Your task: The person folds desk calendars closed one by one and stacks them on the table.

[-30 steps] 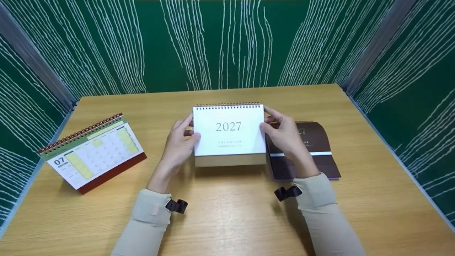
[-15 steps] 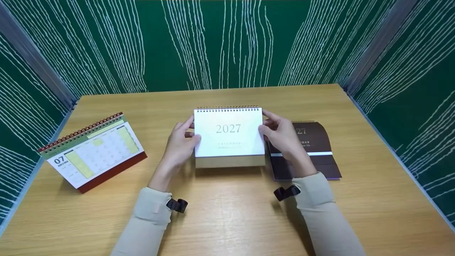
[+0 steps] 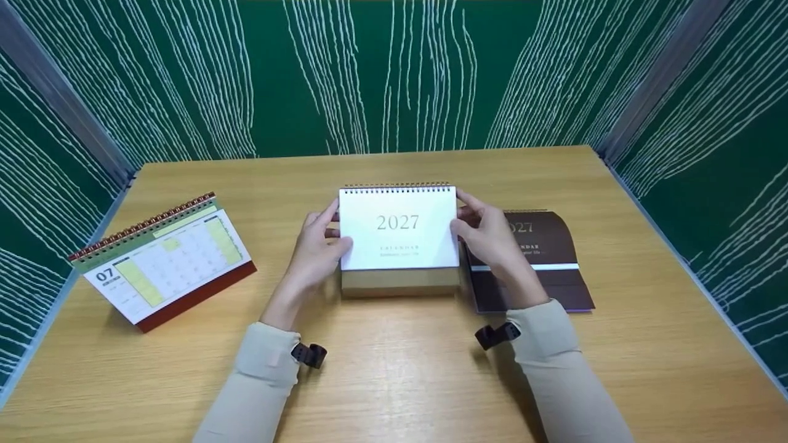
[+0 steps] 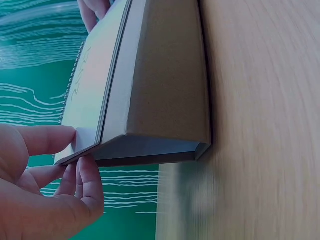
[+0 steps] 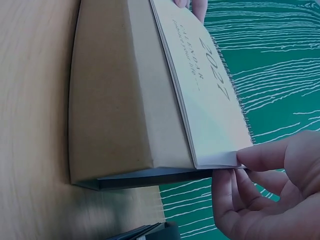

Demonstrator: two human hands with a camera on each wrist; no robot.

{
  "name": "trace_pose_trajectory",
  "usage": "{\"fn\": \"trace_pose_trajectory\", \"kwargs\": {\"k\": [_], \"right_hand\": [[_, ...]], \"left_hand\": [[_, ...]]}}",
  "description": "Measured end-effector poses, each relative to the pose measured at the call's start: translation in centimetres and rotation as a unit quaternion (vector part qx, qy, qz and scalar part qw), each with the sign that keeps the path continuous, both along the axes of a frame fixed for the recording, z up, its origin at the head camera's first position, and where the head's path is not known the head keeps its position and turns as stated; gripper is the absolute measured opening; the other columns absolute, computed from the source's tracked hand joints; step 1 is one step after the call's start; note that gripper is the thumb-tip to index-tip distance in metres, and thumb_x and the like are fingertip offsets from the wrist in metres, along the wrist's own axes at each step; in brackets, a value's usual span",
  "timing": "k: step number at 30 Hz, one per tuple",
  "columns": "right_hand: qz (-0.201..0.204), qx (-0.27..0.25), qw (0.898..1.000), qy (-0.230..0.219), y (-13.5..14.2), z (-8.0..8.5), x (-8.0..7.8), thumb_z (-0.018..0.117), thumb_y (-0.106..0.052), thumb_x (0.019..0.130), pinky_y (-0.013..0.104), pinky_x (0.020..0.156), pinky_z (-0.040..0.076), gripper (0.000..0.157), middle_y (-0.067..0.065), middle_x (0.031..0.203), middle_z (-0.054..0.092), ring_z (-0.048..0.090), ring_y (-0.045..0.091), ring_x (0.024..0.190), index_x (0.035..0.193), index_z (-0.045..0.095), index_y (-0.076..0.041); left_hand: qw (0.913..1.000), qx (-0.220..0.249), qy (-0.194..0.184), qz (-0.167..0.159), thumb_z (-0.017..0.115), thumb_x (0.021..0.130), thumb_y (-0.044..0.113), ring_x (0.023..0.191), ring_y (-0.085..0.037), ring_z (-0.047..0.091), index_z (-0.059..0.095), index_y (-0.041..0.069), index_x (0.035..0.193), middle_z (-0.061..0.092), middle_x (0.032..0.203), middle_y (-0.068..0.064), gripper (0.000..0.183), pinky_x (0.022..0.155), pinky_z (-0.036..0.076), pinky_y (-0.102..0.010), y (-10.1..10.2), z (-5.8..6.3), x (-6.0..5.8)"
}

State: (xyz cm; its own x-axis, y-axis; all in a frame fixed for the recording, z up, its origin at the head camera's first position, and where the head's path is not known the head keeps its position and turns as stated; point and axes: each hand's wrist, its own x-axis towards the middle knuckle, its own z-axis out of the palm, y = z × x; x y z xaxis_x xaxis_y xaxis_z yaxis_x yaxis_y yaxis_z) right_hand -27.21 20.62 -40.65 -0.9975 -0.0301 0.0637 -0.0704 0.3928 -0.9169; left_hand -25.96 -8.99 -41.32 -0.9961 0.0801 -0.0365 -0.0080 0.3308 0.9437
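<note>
A white spiral-bound desk calendar (image 3: 398, 237) marked 2027 stands at the middle of the table, its brown cardboard base (image 4: 170, 75) facing the person. My left hand (image 3: 314, 246) pinches its left edge, thumb on the front page and fingers behind. On the opposite edge my right hand (image 3: 490, 237) holds it the same way, the thumb (image 5: 262, 156) lying on the cover's margin. Both wrist views show the page block between thumb and fingers, and the hollow end of the folded base below.
To the left stands a red and green desk calendar (image 3: 166, 261) turned to month 07. A dark brown 2027 calendar (image 3: 542, 286) with a pale band sits at right, partly behind the right hand. Green walls (image 3: 418, 80) with white lines rise beyond the wooden table (image 3: 394, 369).
The white calendar tips back slightly, with more of its brown base showing below the pages. Both hands keep their hold on its sides.
</note>
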Motion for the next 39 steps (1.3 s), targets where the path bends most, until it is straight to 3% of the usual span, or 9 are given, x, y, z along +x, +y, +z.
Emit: {"fn": "trace_pose_trajectory", "kwargs": {"k": [5, 11, 18, 26, 32, 36, 39], "right_hand": [[0.008, 0.004, 1.000, 0.001, 0.0, -0.1, -0.1, 0.057, 0.002, 0.100, 0.025, 0.075, 0.052, 0.066, 0.018, 0.120, 0.064, 0.056, 0.025, 0.100, 0.163, 0.042, -0.010], [0.008, -0.001, 1.000, -0.015, -0.1, -0.5, -0.2, 0.056, 0.000, 0.102, 0.038, 0.089, 0.055, 0.066, 0.019, 0.126, 0.063, 0.058, 0.026, 0.105, 0.165, 0.040, -0.014], [0.006, -0.003, 0.999, -0.039, -0.5, -1.0, -0.3, 0.054, -0.006, 0.104, 0.041, 0.093, 0.053, 0.068, 0.020, 0.147, 0.057, 0.058, 0.030, 0.120, 0.167, 0.034, -0.020], [0.017, 0.027, 0.999, -0.014, -0.7, -1.4, -0.4, 0.054, -0.002, 0.103, 0.044, 0.116, 0.045, 0.067, 0.020, 0.157, 0.051, 0.052, 0.029, 0.133, 0.167, 0.033, -0.011], [0.029, 0.030, 0.999, -0.008, -0.8, -1.7, -0.4, 0.055, 0.002, 0.101, 0.045, 0.122, 0.040, 0.067, 0.023, 0.163, 0.044, 0.044, 0.032, 0.148, 0.165, 0.034, -0.003], [0.036, 0.033, 0.999, -0.005, -0.7, -1.9, -0.4, 0.055, 0.004, 0.100, 0.042, 0.121, 0.041, 0.068, 0.023, 0.166, 0.038, 0.040, 0.030, 0.150, 0.164, 0.033, -0.001], [0.040, 0.034, 0.999, -0.008, -0.7, -2.0, -0.4, 0.054, 0.004, 0.099, 0.039, 0.106, 0.052, 0.068, 0.021, 0.167, 0.038, 0.052, 0.032, 0.136, 0.164, 0.034, 0.000]], "left_hand": [[1.0000, 0.003, 0.000, -0.007, 0.061, 0.103, 0.000, 0.132, -0.026, 0.048, 0.023, 0.026, 0.171, 0.039, 0.149, -0.009, 0.082, 0.105, 0.054, -0.035, 0.0, -0.4, -0.1], [0.9998, -0.007, -0.012, -0.012, 0.060, 0.105, 0.005, 0.142, -0.032, 0.047, 0.019, 0.032, 0.171, 0.032, 0.160, -0.013, 0.082, 0.114, 0.050, -0.039, -0.1, -0.7, -0.1], [0.9996, -0.012, -0.001, -0.025, 0.056, 0.105, 0.003, 0.140, -0.034, 0.047, 0.018, 0.023, 0.172, 0.035, 0.159, -0.015, 0.080, 0.116, 0.047, -0.042, -0.2, -1.2, -0.3], [0.9997, 0.002, -0.008, -0.025, 0.056, 0.103, 0.000, 0.135, -0.033, 0.050, 0.019, 0.017, 0.171, 0.035, 0.160, -0.016, 0.079, 0.110, 0.051, -0.039, -0.1, -1.6, -0.4], [0.9996, -0.005, -0.017, -0.022, 0.057, 0.103, 0.000, 0.140, -0.033, 0.047, 0.020, 0.018, 0.171, 0.033, 0.164, -0.015, 0.080, 0.116, 0.046, -0.041, 0.0, -1.5, -0.3], [0.9994, -0.009, -0.026, -0.020, 0.057, 0.103, 0.000, 0.145, -0.033, 0.044, 0.020, 0.019, 0.171, 0.032, 0.166, -0.014, 0.080, 0.121, 0.042, -0.042, 0.1, -1.6, -0.3], [0.9993, -0.013, -0.029, -0.021, 0.057, 0.104, 0.001, 0.148, -0.034, 0.042, 0.020, 0.019, 0.171, 0.030, 0.169, -0.013, 0.079, 0.123, 0.038, -0.044, 0.1, -1.7, -0.3]]}}
